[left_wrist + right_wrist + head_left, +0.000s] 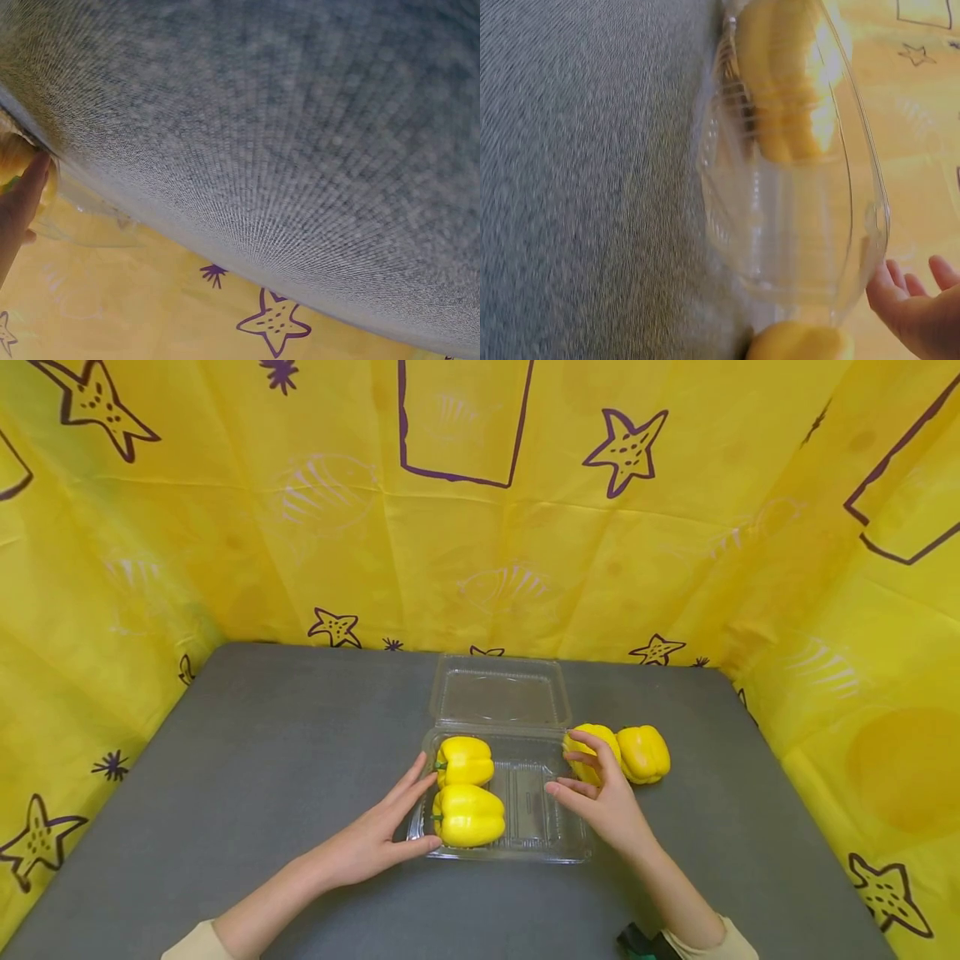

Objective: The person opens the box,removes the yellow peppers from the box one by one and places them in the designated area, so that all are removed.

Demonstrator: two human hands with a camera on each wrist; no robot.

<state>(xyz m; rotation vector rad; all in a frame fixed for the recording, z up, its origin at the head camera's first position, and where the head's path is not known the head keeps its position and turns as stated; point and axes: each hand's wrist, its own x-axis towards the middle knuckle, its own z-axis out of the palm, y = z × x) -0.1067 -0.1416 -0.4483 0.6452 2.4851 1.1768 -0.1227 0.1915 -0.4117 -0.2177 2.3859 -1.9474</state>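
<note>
A clear plastic clamshell container (528,802) lies with its lid (501,693) folded back flat behind it. Two yellow bell peppers, one at the back (467,760) and one in front (472,816), lie along the container's left side, green stems to the left. My left hand (375,835) rests at the left rim, fingers and thumb spread straight. Over the right rim hovers my right hand (611,802), fingers loosely bent and apart from the thumb, with nothing held. Behind its fingers, a third yellow pepper (605,735) is partly hidden. The container's right half holds no pepper.
Another yellow pepper (645,754) sits on the grey table (300,735) beside the partly hidden one, right of the container. A yellow cloth (450,543) with drawn starfish hangs around the table. A dark object (637,943) shows by the right sleeve.
</note>
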